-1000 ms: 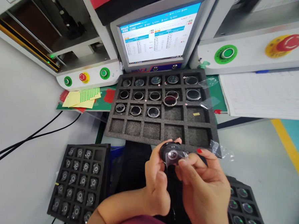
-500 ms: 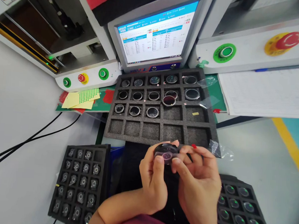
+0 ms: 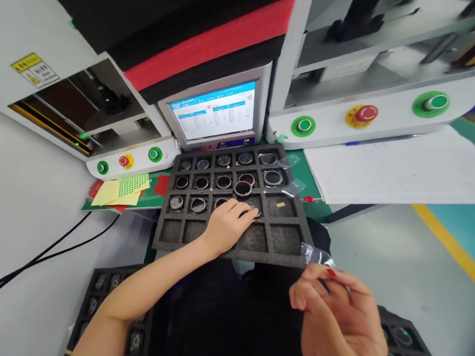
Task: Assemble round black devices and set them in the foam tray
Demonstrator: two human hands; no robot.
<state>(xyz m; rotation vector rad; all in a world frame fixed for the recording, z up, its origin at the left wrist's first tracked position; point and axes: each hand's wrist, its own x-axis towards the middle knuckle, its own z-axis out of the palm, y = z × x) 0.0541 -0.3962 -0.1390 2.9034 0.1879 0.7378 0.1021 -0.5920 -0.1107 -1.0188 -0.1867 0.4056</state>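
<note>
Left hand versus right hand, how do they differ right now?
The left hand reaches over the dark foam tray, fingertips at a round piece; the right hand is off it, by clear film at the near right corner. The left hand is palm down; the right hand is curled, thumb near fingertips. A red nail shows on the right hand, none on the left. Both are bare.

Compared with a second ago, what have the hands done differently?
The left hand has carried the round watch piece forward to the third row of the foam tray and touches it there. The right hand has let go of that piece and moved away to the right; whether it pinches any film is unclear. The yellow sticker and overlapping round pieces stayed put in the tray.
</note>
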